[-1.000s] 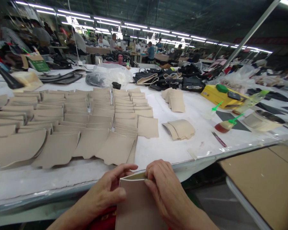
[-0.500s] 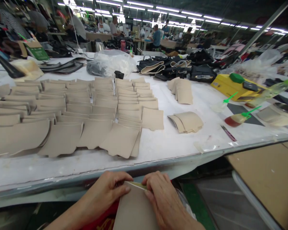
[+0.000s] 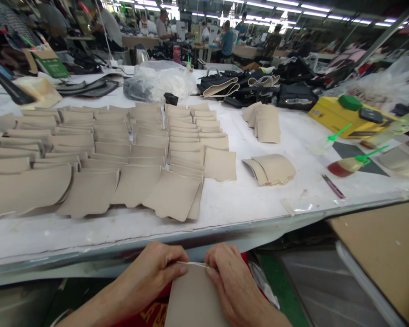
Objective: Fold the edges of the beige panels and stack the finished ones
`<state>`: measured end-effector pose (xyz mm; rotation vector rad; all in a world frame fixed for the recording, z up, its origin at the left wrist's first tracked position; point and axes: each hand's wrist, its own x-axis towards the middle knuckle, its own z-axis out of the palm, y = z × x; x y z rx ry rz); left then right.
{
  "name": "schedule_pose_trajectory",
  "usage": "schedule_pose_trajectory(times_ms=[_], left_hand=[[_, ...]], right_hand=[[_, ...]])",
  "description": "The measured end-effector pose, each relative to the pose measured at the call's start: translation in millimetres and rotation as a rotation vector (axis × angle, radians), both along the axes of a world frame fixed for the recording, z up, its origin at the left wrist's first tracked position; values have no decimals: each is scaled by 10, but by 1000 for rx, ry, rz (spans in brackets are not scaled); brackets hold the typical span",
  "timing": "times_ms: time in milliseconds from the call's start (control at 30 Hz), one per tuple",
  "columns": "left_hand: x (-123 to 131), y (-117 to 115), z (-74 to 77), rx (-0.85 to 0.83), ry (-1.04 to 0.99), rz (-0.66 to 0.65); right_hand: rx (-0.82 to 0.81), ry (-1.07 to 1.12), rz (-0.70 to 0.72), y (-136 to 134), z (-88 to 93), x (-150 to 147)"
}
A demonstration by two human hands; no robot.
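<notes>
Between my hands, below the table's front edge, is a beige leather-like panel (image 3: 194,297). My left hand (image 3: 157,268) pinches its top left corner, thumb on the near face and fingers behind. At the top right corner my right hand (image 3: 230,281) grips it the same way. The panel's upper edge runs nearly level between the two thumbs, and its lower part leaves the picture. Many similar beige panels (image 3: 172,193) lie in overlapping rows on the white table (image 3: 225,206) ahead.
Two small piles of beige pieces (image 3: 271,169) lie right of the rows. Farther right are a pink-handled cutter (image 3: 333,186), a bottle of reddish liquid with a green nozzle (image 3: 342,167) and a yellow box (image 3: 347,118). Black bags (image 3: 296,96) and clear plastic (image 3: 162,81) stand behind. Several people work in the background.
The panel's top edges, parted before with a yellowish strip showing between them, now lie together in one line. Both hands keep their grip. The view has tilted slightly down.
</notes>
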<state>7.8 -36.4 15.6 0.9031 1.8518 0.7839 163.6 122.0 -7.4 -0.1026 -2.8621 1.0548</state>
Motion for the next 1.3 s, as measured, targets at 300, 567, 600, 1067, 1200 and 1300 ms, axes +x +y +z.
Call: schedule_pose_trajectory(times_ms=[300, 567, 600, 1067, 1200, 1300], left_hand=[[-3, 42, -14, 30, 13, -64], [96, 160, -55, 74, 24, -99], [105, 170, -57, 81, 41, -108], [180, 250, -53, 91, 53, -149], [192, 258, -39, 122, -46, -151], [192, 263, -21, 115, -102, -156]], right_hand=[[78, -7, 18, -10, -7, 17], [76, -29, 46, -5, 17, 6], [72, -32, 44, -3, 7, 9], [18, 64, -10, 28, -50, 15], [-151, 11, -69, 100, -29, 97], [-236, -127, -114, 149, 42, 126]])
